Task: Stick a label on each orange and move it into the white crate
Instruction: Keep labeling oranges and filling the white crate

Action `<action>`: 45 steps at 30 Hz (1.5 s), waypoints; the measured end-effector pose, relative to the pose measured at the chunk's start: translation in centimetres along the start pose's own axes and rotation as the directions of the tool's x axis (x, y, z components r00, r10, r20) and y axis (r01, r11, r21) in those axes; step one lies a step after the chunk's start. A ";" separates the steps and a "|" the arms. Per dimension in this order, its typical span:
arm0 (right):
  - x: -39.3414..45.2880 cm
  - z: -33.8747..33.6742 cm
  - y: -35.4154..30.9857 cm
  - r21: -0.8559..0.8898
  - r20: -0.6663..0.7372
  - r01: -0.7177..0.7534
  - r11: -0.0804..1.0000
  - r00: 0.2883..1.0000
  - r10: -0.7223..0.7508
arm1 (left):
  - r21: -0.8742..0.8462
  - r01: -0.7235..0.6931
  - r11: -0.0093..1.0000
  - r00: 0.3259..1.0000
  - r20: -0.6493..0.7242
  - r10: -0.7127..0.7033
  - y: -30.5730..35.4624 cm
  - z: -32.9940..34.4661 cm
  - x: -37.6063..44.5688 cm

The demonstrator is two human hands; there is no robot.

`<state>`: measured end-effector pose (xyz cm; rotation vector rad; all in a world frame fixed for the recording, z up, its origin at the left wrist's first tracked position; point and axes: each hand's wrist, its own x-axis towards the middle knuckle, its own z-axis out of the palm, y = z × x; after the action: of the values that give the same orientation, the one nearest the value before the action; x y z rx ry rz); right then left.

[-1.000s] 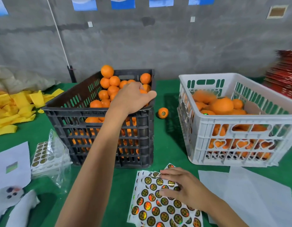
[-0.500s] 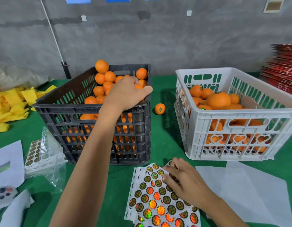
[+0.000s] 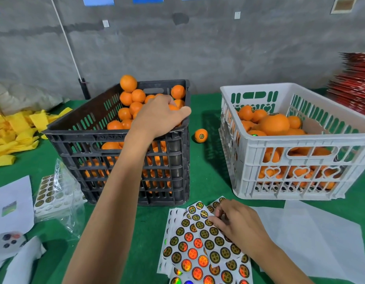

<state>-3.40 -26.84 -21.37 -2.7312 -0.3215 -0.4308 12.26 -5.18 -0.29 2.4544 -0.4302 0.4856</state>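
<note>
A black crate (image 3: 108,140) holds several unlabelled oranges (image 3: 128,83). My left hand (image 3: 159,115) reaches over its front right corner and grips one orange (image 3: 173,107), mostly hidden under my fingers. On the right stands the white crate (image 3: 300,144) with several labelled oranges (image 3: 274,124). One labelled orange (image 3: 201,135) lies on the green cloth between the crates. My right hand (image 3: 236,222) rests on the sheets of round holographic labels (image 3: 196,247) in front of me, fingertips pinching at a label near the top edge.
A clear bag of more label sheets (image 3: 54,193) lies left of the black crate. Yellow wrappers (image 3: 11,132) are piled at far left. White papers (image 3: 320,238) lie at right front and left front. Red stacked boxes (image 3: 355,83) stand at far right.
My left hand has stayed on the orange at the black crate's corner. My right hand has shifted up the label sheet and its fingers have curled to pick at a label.
</note>
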 end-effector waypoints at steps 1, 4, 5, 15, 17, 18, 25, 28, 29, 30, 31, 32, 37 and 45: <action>0.0 0.0 0.0 -0.045 -0.026 0.028 0.999 0.999 -0.029 | 0.003 0.002 1.000 1.000 0.000 -0.002 0.0 0.0 0.0; 0.0 0.0 0.0 -0.192 -0.077 0.152 0.970 0.982 -0.170 | -0.004 0.005 1.000 1.000 0.000 -0.005 -0.2 0.0 0.1; 0.0 -0.1 -0.1 -0.236 -0.079 0.189 0.953 0.974 -0.213 | -0.006 0.007 1.000 1.000 0.000 -0.007 -0.1 0.0 0.1; -0.2 -0.5 -0.7 0.527 0.257 -0.205 0.825 0.963 0.075 | -0.015 0.030 0.999 0.999 0.036 -0.029 0.3 -0.4 -0.1; 0.7 -1.2 -1.1 0.735 0.186 -0.272 0.621 0.962 0.201 | -0.002 0.037 0.999 0.998 0.042 -0.037 0.2 -0.4 0.1; 1.3 -1.8 -1.4 0.813 0.159 -0.270 0.516 0.955 0.249 | -0.001 0.037 0.999 0.998 0.046 -0.037 0.1 -0.3 0.2; 10.7 -9.7 -7.0 0.932 -0.086 0.006 0.362 0.975 0.204 | -0.284 0.052 0.957 0.996 -0.060 -0.071 0.0 -0.6 0.3; 14.6 -12.3 -9.6 0.939 -0.186 0.135 0.316 0.973 0.136 | -0.436 0.159 0.886 0.984 0.000 -0.177 0.1 -1.2 0.6; 15.6 -12.8 -10.4 0.937 -0.201 0.157 0.313 0.973 0.111 | -0.440 0.184 0.879 0.981 0.023 -0.194 0.0 -1.4 0.7; 16.5 -12.9 -11.0 0.925 -0.211 0.166 0.343 0.972 0.100 | -0.442 0.192 0.876 0.980 0.036 -0.196 -0.1 -1.5 0.8; 17.4 -12.8 -11.3 0.898 -0.224 0.163 0.409 0.969 0.107 | -0.461 0.196 0.866 0.979 0.038 -0.202 -0.2 -1.6 0.8; 18.1 -12.4 -11.5 0.859 -0.238 0.151 0.490 0.964 0.120 | -0.498 0.210 0.841 0.975 0.042 -0.218 -0.2 -1.6 0.9; 19.2 -11.3 -11.1 0.726 -0.339 0.085 0.682 0.908 0.248 | -0.581 0.290 0.760 0.953 0.099 -0.287 -0.7 -1.4 1.4; 17.5 -11.6 -11.7 -0.006 -0.573 0.183 0.983 0.805 -0.153 | -0.713 0.351 0.607 0.915 0.124 -0.383 0.6 0.1 3.6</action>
<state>6.73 -17.70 -1.59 -2.3777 -0.3991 -1.2393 15.27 -6.40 1.49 1.6681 -0.0487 0.1310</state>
